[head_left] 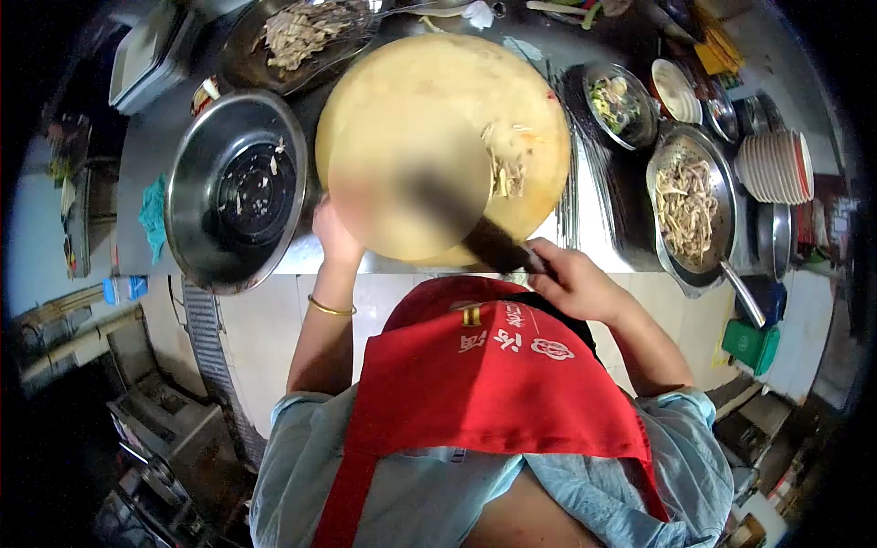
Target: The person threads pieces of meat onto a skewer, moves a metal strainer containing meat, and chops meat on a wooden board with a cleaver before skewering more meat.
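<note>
Over the near edge of the round chopping block, a dark-bladed cleaver is held by its handle in the right hand's closed grip; stiff and probably blade-heavy, it is best grasped there. The left hand's grip is blurred, so its hold cannot be told. Beyond, pale shreds, likely soft and light, are scattered.

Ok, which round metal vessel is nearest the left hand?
The wide steel basin left of the chopping board: its rim is nearest the left hand. The wok lies farther back; the others sit right of the board.
</note>
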`<act>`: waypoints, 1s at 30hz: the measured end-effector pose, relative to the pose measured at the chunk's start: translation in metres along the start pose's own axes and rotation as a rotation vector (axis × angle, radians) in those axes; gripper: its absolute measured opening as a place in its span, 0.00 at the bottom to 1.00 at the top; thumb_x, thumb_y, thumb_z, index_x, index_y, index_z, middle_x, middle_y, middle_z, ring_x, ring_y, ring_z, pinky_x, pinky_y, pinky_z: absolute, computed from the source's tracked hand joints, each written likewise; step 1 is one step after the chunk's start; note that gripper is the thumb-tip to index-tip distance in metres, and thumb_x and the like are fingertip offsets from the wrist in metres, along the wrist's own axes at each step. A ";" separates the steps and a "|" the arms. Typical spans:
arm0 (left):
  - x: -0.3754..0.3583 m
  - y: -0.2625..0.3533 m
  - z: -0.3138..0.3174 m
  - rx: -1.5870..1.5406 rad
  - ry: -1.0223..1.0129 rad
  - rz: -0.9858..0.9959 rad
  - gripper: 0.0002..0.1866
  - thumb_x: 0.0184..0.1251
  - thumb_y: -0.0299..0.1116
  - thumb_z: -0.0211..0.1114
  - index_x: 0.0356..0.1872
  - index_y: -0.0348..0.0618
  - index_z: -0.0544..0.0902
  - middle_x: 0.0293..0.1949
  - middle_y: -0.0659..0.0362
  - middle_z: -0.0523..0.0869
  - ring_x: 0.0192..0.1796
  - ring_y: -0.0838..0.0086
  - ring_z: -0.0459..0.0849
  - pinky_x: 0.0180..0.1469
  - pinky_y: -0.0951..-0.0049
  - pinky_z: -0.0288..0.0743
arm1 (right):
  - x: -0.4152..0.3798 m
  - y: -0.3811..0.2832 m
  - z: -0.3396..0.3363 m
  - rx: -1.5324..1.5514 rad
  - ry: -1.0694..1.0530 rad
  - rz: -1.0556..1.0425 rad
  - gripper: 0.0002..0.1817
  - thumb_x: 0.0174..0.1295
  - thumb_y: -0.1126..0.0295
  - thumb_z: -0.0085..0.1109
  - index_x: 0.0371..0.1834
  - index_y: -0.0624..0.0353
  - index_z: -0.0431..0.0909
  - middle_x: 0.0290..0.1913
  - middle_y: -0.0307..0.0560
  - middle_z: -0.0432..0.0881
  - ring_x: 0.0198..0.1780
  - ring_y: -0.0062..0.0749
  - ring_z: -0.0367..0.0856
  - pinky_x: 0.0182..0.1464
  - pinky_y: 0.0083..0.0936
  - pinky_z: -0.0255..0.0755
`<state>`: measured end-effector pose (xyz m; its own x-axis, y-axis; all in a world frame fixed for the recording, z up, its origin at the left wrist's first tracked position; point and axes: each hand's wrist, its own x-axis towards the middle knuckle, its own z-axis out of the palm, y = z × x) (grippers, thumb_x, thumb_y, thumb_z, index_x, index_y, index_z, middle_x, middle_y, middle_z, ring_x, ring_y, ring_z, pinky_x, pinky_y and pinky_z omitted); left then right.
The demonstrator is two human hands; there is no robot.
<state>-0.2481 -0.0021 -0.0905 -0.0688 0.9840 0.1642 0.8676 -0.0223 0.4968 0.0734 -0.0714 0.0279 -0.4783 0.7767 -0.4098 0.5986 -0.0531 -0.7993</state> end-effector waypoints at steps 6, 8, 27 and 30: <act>-0.030 0.001 -0.006 0.013 0.164 0.059 0.09 0.48 0.36 0.66 0.34 0.53 0.84 0.30 0.61 0.83 0.38 0.64 0.79 0.41 0.64 0.68 | 0.026 0.018 0.005 -0.097 0.174 -0.045 0.18 0.61 0.72 0.52 0.53 0.60 0.62 0.34 0.61 0.77 0.38 0.58 0.78 0.39 0.39 0.72; -0.033 -0.002 -0.005 -0.020 0.197 0.064 0.10 0.48 0.33 0.66 0.34 0.52 0.83 0.31 0.62 0.83 0.37 0.63 0.79 0.41 0.64 0.68 | 0.026 -0.001 -0.002 -0.157 0.182 -0.051 0.20 0.61 0.71 0.52 0.55 0.59 0.61 0.33 0.61 0.78 0.37 0.56 0.79 0.38 0.39 0.73; -0.016 0.009 -0.017 0.103 -0.045 0.146 0.07 0.47 0.34 0.63 0.30 0.51 0.82 0.32 0.59 0.82 0.39 0.63 0.79 0.44 0.62 0.67 | 0.145 0.030 -0.097 -1.094 0.583 -0.289 0.24 0.51 0.65 0.59 0.55 0.45 0.74 0.39 0.49 0.81 0.35 0.46 0.81 0.37 0.37 0.77; -0.012 0.009 -0.018 0.087 -0.080 0.193 0.06 0.48 0.35 0.63 0.28 0.50 0.82 0.32 0.59 0.82 0.39 0.60 0.79 0.42 0.60 0.68 | 0.166 0.053 -0.096 -1.139 0.520 -0.217 0.31 0.46 0.66 0.62 0.59 0.41 0.72 0.44 0.43 0.80 0.45 0.39 0.78 0.47 0.32 0.73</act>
<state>-0.2484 -0.0173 -0.0731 0.1391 0.9740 0.1789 0.9004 -0.1996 0.3865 0.0874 0.1153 -0.0407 -0.4826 0.8692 0.1082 0.8749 0.4724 0.1070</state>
